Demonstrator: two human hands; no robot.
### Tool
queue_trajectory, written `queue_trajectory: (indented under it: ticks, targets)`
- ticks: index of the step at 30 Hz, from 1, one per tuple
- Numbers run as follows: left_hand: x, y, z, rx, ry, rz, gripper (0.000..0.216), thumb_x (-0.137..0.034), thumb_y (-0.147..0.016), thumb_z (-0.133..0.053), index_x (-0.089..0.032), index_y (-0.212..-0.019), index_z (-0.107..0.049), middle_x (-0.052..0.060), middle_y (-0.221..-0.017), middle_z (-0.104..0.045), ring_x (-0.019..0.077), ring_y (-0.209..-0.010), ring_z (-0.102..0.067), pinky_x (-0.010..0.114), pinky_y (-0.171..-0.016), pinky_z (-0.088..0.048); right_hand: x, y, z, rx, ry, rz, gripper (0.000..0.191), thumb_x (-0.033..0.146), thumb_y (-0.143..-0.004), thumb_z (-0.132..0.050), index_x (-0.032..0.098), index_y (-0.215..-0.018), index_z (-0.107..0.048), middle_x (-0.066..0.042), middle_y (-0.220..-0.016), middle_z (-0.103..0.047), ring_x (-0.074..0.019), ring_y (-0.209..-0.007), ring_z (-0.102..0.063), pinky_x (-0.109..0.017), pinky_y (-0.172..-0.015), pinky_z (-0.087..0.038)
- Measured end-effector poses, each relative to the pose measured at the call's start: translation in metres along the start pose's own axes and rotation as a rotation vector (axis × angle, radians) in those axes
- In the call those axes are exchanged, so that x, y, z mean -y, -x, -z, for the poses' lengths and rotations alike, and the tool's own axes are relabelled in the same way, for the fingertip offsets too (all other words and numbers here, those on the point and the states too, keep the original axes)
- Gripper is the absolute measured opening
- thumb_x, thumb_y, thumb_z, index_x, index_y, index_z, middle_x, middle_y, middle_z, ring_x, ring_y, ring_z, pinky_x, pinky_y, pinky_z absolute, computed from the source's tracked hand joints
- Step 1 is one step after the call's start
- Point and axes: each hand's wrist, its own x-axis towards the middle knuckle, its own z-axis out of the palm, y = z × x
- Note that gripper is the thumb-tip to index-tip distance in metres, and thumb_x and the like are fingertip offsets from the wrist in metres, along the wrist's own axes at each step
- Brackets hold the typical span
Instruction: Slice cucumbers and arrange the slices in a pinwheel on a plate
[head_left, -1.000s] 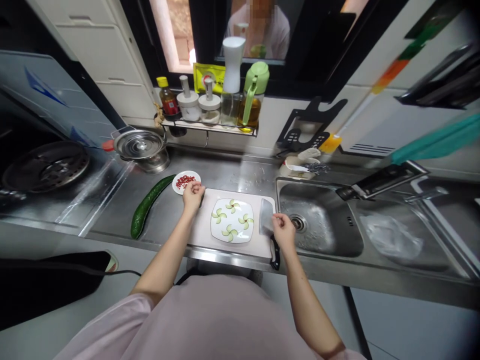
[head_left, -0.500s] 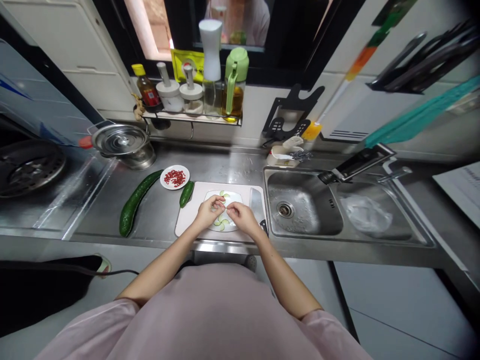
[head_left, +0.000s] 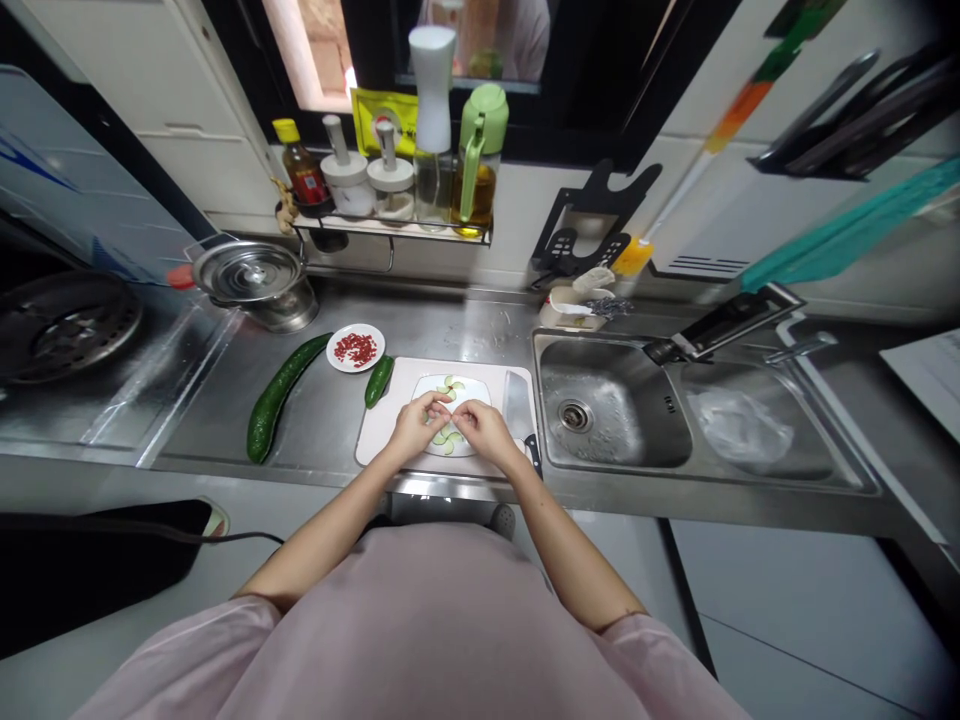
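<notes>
Over a white plate (head_left: pixel 475 389), my left hand (head_left: pixel 417 428) and my right hand (head_left: pixel 486 430) meet almost fingertip to fingertip. Both are closed in a pinch; whatever lies between the fingers is too small or hidden to make out. Thin pale-green cucumber slices (head_left: pixel 450 386) lie in fans on the plate, at its far side and its near side. The plate rests on a light cutting board (head_left: pixel 384 425). Right of my right hand lies a kitchen knife (head_left: pixel 517 400) with a black handle. A cut cucumber piece (head_left: pixel 379 382) leans at the board's upper left corner.
A whole long cucumber (head_left: pixel 279 402) and a small white dish (head_left: pixel 331 343) of chopped red bits are to the left. Farther back stands a lidded steel pot (head_left: pixel 289 305). The double sink (head_left: pixel 660 455) adjoins the board's right side. A condiment rack (head_left: pixel 375 228) hangs behind.
The whole view has shifted slightly, with the counter things appearing a little farther right and up. My hands keep nearly the same pinched pose over the plate.
</notes>
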Motion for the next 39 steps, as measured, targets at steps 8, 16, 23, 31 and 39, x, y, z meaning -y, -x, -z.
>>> queue_trajectory:
  ticks: [8, 16, 23, 31, 39]
  targets:
    - [0.002, 0.004, -0.001, 0.018, 0.013, 0.029, 0.026, -0.024, -0.075, -0.064, -0.02, -0.101, -0.064, 0.001, -0.08, -0.069, 0.0146, -0.078, -0.064, 0.025, -0.072, -0.048, 0.002, 0.0, -0.004, 0.014, 0.003, -0.026, 0.014, 0.027, -0.083, -0.05, 0.019, -0.078, -0.061, 0.0, -0.071, -0.06, -0.0134, -0.069, -0.052, -0.022, -0.066, -0.037]
    - [0.017, 0.009, -0.004, 0.035, -0.042, 0.043, 0.025, -0.023, -0.074, -0.064, -0.022, -0.099, -0.066, -0.001, -0.079, -0.069, 0.0138, -0.074, -0.061, 0.026, -0.073, -0.046, -0.012, 0.009, -0.015, 0.096, 0.019, -0.019, 0.018, 0.031, -0.087, -0.05, 0.018, -0.081, -0.061, 0.001, -0.07, -0.06, -0.0124, -0.066, -0.051, -0.021, -0.062, -0.035]
    - [0.023, 0.011, -0.007, 0.02, 0.017, 0.098, 0.025, -0.027, -0.074, -0.065, -0.022, -0.098, -0.066, 0.0, -0.078, -0.069, 0.0133, -0.072, -0.061, 0.025, -0.071, -0.046, -0.01, 0.008, -0.014, 0.102, 0.121, -0.051, 0.015, 0.029, -0.087, -0.051, 0.019, -0.085, -0.062, 0.0, -0.076, -0.062, -0.0134, -0.068, -0.052, -0.021, -0.063, -0.034]
    - [0.028, 0.014, -0.002, -0.023, -0.238, 0.127, 0.024, -0.02, -0.077, -0.061, -0.024, -0.1, -0.066, 0.0, -0.08, -0.069, 0.016, -0.071, -0.06, 0.028, -0.072, -0.044, -0.01, 0.011, -0.019, 0.185, 0.344, -0.073, 0.016, 0.026, -0.09, -0.048, 0.019, -0.089, -0.063, -0.003, -0.083, -0.066, -0.0148, -0.074, -0.056, -0.023, -0.065, -0.032]
    - [0.022, 0.014, -0.008, 0.079, -0.607, 0.125, 0.018, -0.02, -0.079, -0.06, -0.025, -0.095, -0.067, 0.005, -0.085, -0.069, 0.0263, -0.095, -0.058, 0.039, -0.087, -0.035, -0.016, 0.013, -0.031, 0.25, 0.524, -0.07, 0.02, 0.025, -0.094, -0.045, 0.018, -0.091, -0.062, -0.007, -0.093, -0.069, -0.0177, -0.086, -0.059, -0.027, -0.076, -0.032]
